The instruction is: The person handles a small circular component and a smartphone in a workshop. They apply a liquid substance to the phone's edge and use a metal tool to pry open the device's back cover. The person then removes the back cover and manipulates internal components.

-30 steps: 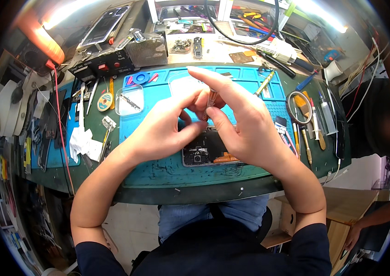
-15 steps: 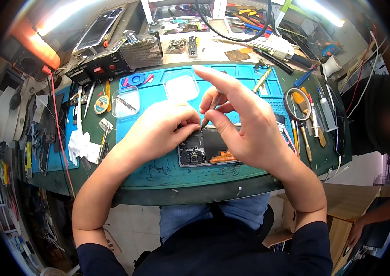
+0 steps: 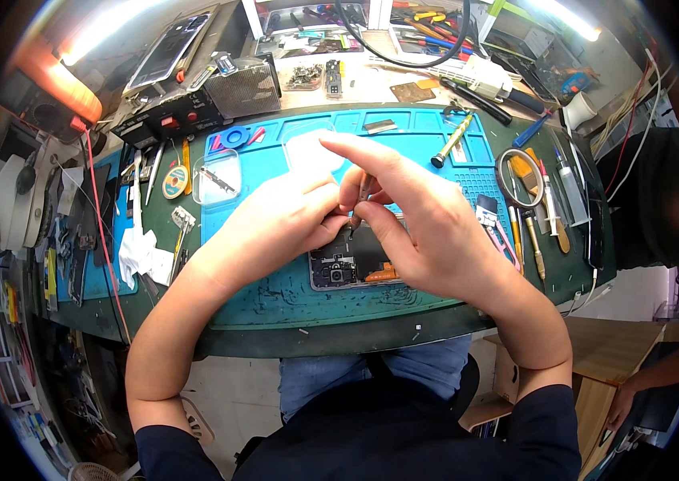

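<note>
An opened smartphone (image 3: 327,258), with black inner covers, a camera module and an orange flex cable, lies on the blue repair mat (image 3: 275,309). My right hand (image 3: 428,212) is above its right part and hides much of it. Between its thumb and fingers is a slim screwdriver (image 3: 365,188), held near upright, its tip down at the phone's upper edge. The index finger stretches out over the tool. My left hand (image 3: 299,212) is closed in a pinch beside the tip, at the phone's upper left; what it pinches, if anything, is hidden.
Behind my hands sits a clear plastic tray (image 3: 307,148), with a small clear box (image 3: 218,176) to the left. A gold-handled screwdriver (image 3: 452,140) lies at the mat's back right. Further right are a tape roll (image 3: 519,178), brushes and syringes (image 3: 570,192). Another person's hand (image 3: 618,407) shows at far right.
My right hand and the screwdriver have shifted slightly to the left. The left hand keeps nearly the same place at the phone's edge. The whole view has moved a little.
</note>
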Tool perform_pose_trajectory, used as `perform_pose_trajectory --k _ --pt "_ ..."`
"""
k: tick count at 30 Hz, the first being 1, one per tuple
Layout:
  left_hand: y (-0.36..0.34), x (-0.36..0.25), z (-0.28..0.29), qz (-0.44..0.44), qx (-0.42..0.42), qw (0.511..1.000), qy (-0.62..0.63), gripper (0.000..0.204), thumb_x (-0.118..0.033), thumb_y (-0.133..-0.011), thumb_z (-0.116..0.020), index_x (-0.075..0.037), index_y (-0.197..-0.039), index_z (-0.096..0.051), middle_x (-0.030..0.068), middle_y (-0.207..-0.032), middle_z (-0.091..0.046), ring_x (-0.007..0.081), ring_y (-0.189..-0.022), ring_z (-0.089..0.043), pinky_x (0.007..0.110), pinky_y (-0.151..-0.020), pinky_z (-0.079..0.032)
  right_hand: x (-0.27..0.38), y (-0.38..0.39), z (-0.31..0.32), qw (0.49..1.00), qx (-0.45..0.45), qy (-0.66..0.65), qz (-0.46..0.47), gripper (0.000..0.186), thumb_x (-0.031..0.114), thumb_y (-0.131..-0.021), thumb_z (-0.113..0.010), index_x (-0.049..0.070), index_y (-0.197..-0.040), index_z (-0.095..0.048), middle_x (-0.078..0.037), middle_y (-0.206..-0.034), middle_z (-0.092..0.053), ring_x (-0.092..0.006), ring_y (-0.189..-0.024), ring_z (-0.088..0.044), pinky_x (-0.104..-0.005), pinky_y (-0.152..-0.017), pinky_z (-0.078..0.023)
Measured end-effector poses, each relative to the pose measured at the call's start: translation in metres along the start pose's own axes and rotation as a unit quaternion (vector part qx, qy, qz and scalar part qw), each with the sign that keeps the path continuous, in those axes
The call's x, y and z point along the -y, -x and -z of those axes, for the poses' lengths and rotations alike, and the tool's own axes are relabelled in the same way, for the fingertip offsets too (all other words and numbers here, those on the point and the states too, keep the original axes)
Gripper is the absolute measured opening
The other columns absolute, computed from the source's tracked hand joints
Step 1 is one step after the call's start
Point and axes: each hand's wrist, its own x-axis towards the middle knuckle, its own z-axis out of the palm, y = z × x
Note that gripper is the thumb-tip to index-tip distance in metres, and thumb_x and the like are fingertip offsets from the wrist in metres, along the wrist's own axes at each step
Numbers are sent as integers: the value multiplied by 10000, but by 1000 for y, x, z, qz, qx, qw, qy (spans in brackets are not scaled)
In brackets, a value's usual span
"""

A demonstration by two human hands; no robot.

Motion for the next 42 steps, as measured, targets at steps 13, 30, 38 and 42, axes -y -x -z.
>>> perform_pose_trajectory --k 13,30,38,42 --pt "-12 14 28 98 -148 984 13 121 -24 -867 -672 -8 -984 -647 103 -879 -681 223 -798 -670 327 -704 -525 12 1 8 997 16 75 2 548 -15 -821 -729 123 -1343 -633 -96 -951 -663 -217 -847 -652 -351 -774 -551" --pt "3 -21 21 142 19 895 422 598 38 -892 -644 -17 -1448 -430 119 -1160 -674 206 -1115 -649 359 -1017 -488 5 0 -1 999 -24 21 5 580 -104 -834 -624 60 -1387 -565 -117 -995 -635 -219 -837 -637 -328 -805 -532" --pt "-3 -25 12 58 -23 976 210 384 -49 -863 -746 -4 -1193 -554 97 -1000 -681 238 -895 -679 349 -790 -546 6 -1 2 998 -5 63 -8 577 -83 -839 -642 55 -1394 -566 -123 -998 -638 -214 -837 -630 -311 -799 -529" --pt "-3 -24 12 89 -34 966 241 419 -119 -837 -789 -1 -1167 -559 92 -972 -661 242 -862 -658 349 -775 -545 4 0 1 1000 -15 15 18 590 -64 -840 -652 62 -1408 -559 -120 -1012 -632 -217 -842 -620 -327 -795 -532"
